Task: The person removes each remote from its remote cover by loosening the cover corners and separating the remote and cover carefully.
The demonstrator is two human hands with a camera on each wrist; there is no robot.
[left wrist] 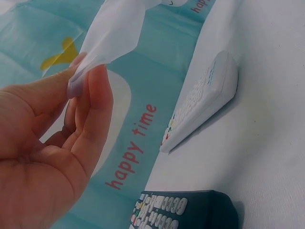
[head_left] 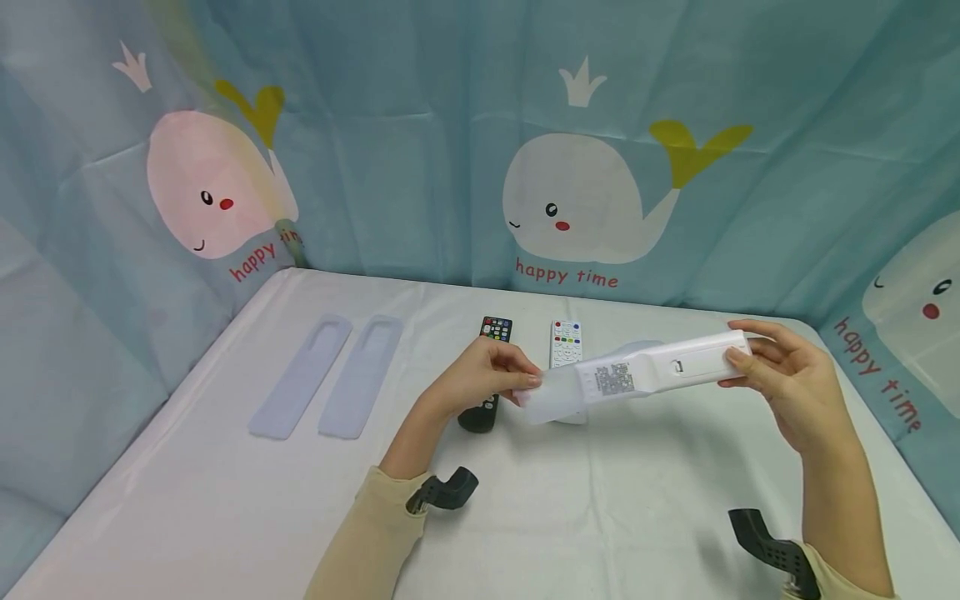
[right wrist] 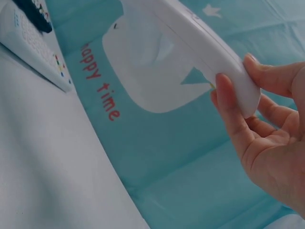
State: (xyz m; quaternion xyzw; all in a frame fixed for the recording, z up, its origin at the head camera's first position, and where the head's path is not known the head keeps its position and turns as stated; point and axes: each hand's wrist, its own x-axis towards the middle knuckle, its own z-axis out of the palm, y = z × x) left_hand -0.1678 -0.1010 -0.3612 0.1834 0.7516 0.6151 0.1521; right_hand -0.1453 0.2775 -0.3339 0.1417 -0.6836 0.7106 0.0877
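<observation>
My right hand [head_left: 802, 392] holds a white remote control [head_left: 701, 362] by its right end, between thumb and fingers. The remote's back, with a grey printed label and a battery cover, faces the head camera. Its other end sits partly inside a translucent silicone cover [head_left: 552, 395]. At the cover's far left end, my left hand [head_left: 474, 377] pinches the soft edge between thumb and fingers. The left wrist view shows that pinch on the drooping cover [left wrist: 116, 33]. In the right wrist view the fingertips grip the rounded end of the remote [right wrist: 209, 45].
On the white tablecloth [head_left: 480, 517], a black remote [head_left: 477, 418] lies behind my left hand. Beside it lies another white remote [head_left: 566, 340], partly hidden by the held cover. Two more translucent covers [head_left: 300, 379] lie side by side at the left. A blue whale-print curtain [head_left: 405, 192] hangs behind.
</observation>
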